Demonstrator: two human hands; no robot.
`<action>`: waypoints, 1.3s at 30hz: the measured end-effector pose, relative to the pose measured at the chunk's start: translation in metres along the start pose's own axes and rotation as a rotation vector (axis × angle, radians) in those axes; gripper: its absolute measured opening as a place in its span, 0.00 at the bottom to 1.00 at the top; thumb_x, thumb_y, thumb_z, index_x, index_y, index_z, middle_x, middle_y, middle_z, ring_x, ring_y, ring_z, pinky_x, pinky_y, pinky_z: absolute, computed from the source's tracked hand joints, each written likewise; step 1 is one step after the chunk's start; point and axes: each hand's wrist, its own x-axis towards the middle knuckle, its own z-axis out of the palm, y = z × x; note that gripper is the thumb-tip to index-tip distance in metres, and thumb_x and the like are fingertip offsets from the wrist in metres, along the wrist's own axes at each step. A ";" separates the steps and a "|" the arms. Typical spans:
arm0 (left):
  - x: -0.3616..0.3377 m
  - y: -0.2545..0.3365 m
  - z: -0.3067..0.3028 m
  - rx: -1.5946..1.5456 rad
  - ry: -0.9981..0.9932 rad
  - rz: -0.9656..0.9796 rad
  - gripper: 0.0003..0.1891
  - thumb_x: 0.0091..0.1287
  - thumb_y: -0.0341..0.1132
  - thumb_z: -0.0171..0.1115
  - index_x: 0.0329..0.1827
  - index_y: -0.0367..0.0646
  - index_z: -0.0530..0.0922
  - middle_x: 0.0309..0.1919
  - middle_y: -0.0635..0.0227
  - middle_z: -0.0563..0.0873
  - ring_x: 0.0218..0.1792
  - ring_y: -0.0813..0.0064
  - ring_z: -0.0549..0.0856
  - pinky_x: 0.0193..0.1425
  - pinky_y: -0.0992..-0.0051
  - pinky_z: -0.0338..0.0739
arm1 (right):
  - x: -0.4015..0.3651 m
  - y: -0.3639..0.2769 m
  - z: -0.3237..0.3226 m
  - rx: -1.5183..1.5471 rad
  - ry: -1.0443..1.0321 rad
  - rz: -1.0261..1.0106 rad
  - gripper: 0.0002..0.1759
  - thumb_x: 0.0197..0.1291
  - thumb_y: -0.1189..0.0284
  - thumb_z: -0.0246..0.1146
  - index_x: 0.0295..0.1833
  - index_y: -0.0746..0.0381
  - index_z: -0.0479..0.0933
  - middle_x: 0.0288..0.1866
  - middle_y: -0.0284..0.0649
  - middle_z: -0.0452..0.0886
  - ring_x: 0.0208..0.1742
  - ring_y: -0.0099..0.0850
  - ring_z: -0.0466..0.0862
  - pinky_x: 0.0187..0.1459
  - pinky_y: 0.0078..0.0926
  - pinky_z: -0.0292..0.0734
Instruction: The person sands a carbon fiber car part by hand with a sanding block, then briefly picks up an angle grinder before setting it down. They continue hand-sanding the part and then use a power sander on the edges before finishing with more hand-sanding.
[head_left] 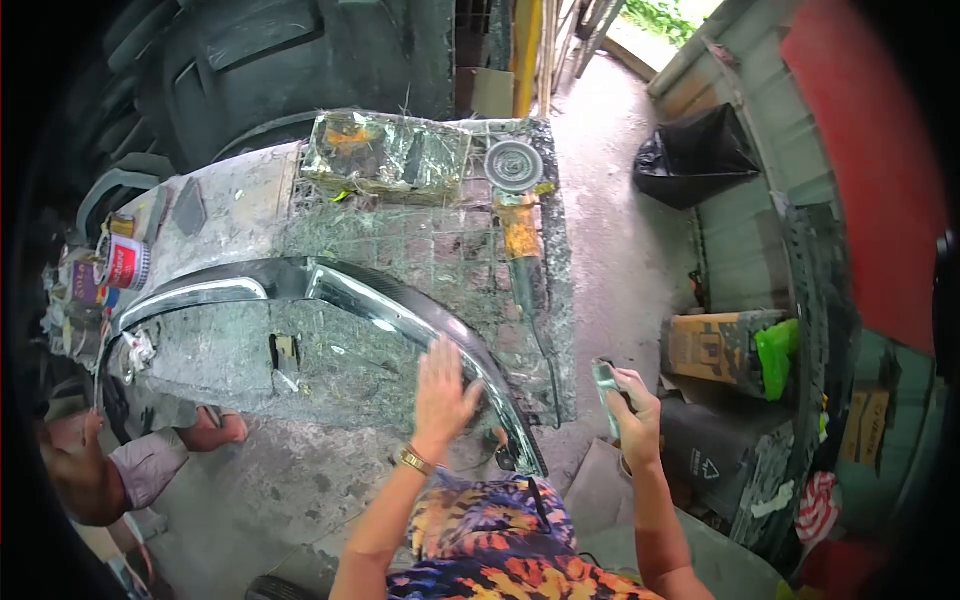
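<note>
A long curved dark trim piece with shiny, pale-streaked stretches arches over the worn work table. My left hand, a bracelet at its wrist, lies flat with fingers stretched on or just over the right part of that piece. Out to the right of the table, my right hand is raised, its fingers wrapped round a small grey-green block. This block is apart from the curved piece.
An angle grinder lies at the table's right side, its cord trailing down. Beside it sits a taped box. Cans stand far left, near another person's bare legs. Cartons line the right wall.
</note>
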 end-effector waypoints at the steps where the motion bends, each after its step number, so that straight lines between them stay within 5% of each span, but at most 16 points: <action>1: -0.009 0.014 0.001 -0.060 -0.037 0.017 0.45 0.77 0.57 0.58 0.84 0.28 0.57 0.85 0.43 0.59 0.85 0.45 0.59 0.88 0.50 0.51 | 0.012 -0.002 0.008 0.050 -0.055 0.005 0.20 0.68 0.83 0.66 0.65 0.66 0.84 0.56 0.32 0.81 0.48 0.18 0.78 0.50 0.17 0.73; 4: -0.044 0.054 -0.009 -0.234 -0.223 0.157 0.43 0.74 0.57 0.61 0.81 0.31 0.64 0.83 0.46 0.64 0.84 0.49 0.62 0.87 0.48 0.55 | 0.040 -0.001 0.035 -0.120 -0.183 -0.172 0.19 0.68 0.84 0.66 0.64 0.66 0.84 0.59 0.35 0.83 0.53 0.22 0.80 0.57 0.20 0.73; 5: -0.052 0.057 -0.021 -0.221 -0.223 0.150 0.43 0.74 0.57 0.61 0.81 0.31 0.64 0.83 0.46 0.64 0.84 0.49 0.62 0.87 0.48 0.55 | 0.044 -0.005 0.043 -0.100 -0.246 -0.152 0.21 0.66 0.82 0.69 0.64 0.63 0.86 0.58 0.40 0.84 0.54 0.30 0.81 0.61 0.26 0.74; 7: -0.060 0.049 -0.042 -0.379 -0.231 0.276 0.36 0.72 0.47 0.67 0.78 0.36 0.71 0.80 0.46 0.68 0.82 0.47 0.65 0.86 0.49 0.56 | 0.052 -0.005 0.058 -0.179 -0.311 -0.256 0.21 0.65 0.81 0.70 0.64 0.61 0.86 0.57 0.41 0.83 0.55 0.34 0.81 0.61 0.29 0.74; 9: -0.044 -0.009 -0.043 -0.321 0.137 0.021 0.27 0.71 0.39 0.68 0.72 0.40 0.79 0.76 0.49 0.76 0.80 0.48 0.71 0.84 0.50 0.59 | 0.057 0.003 0.071 -0.310 -0.398 -0.374 0.25 0.62 0.81 0.71 0.66 0.57 0.85 0.57 0.45 0.81 0.59 0.44 0.79 0.62 0.37 0.75; 12: 0.023 -0.110 -0.066 -0.180 0.532 -0.199 0.12 0.74 0.27 0.63 0.57 0.32 0.84 0.63 0.46 0.85 0.70 0.44 0.79 0.75 0.50 0.71 | 0.062 0.028 0.098 -0.433 -0.418 -0.453 0.26 0.63 0.79 0.71 0.67 0.56 0.84 0.59 0.45 0.79 0.60 0.45 0.79 0.63 0.39 0.76; 17: 0.134 -0.219 -0.060 -0.208 0.507 -0.365 0.22 0.80 0.40 0.58 0.71 0.38 0.77 0.79 0.47 0.70 0.80 0.47 0.69 0.82 0.51 0.62 | 0.077 0.040 0.175 -0.645 -0.400 -0.649 0.25 0.64 0.76 0.67 0.67 0.56 0.84 0.58 0.44 0.78 0.58 0.45 0.79 0.61 0.40 0.75; 19: 0.151 -0.232 -0.040 0.113 0.408 -0.510 0.26 0.82 0.44 0.54 0.79 0.43 0.70 0.84 0.53 0.64 0.84 0.51 0.62 0.85 0.50 0.56 | 0.080 0.050 0.192 -0.800 -0.507 -0.723 0.31 0.56 0.78 0.66 0.68 0.55 0.82 0.63 0.43 0.77 0.62 0.44 0.77 0.62 0.40 0.75; 22: 0.150 -0.234 -0.031 0.153 0.412 -0.509 0.29 0.81 0.42 0.52 0.83 0.47 0.64 0.85 0.58 0.62 0.85 0.53 0.60 0.86 0.49 0.53 | 0.054 0.059 0.158 -0.866 -0.563 -0.674 0.32 0.53 0.79 0.66 0.68 0.56 0.81 0.65 0.41 0.76 0.63 0.43 0.76 0.61 0.40 0.75; 27: 0.147 -0.234 -0.029 0.169 0.458 -0.441 0.29 0.78 0.37 0.52 0.82 0.46 0.65 0.85 0.60 0.62 0.85 0.53 0.60 0.86 0.50 0.53 | 0.097 0.045 0.224 -0.875 -0.450 -0.687 0.36 0.53 0.79 0.66 0.73 0.58 0.79 0.62 0.40 0.76 0.62 0.42 0.76 0.63 0.40 0.74; 31: 0.147 -0.233 -0.032 0.146 0.429 -0.450 0.29 0.77 0.35 0.53 0.81 0.45 0.67 0.86 0.60 0.61 0.85 0.52 0.60 0.87 0.50 0.54 | 0.067 0.054 0.174 -0.857 -0.500 -0.668 0.32 0.53 0.80 0.66 0.68 0.60 0.81 0.62 0.42 0.77 0.63 0.44 0.76 0.63 0.40 0.74; 35: 0.146 -0.235 -0.027 0.175 0.462 -0.419 0.28 0.76 0.35 0.54 0.80 0.45 0.68 0.87 0.59 0.60 0.85 0.52 0.61 0.86 0.50 0.54 | 0.104 0.039 0.211 -0.847 -0.554 -0.705 0.33 0.52 0.80 0.66 0.68 0.59 0.82 0.61 0.41 0.77 0.62 0.43 0.76 0.64 0.40 0.74; 39: 0.148 -0.235 -0.036 0.162 0.455 -0.414 0.27 0.77 0.35 0.54 0.79 0.44 0.69 0.86 0.58 0.61 0.84 0.52 0.61 0.86 0.50 0.55 | 0.075 0.040 0.176 -0.873 -0.555 -0.677 0.32 0.54 0.81 0.64 0.68 0.61 0.82 0.63 0.42 0.77 0.60 0.43 0.77 0.64 0.36 0.74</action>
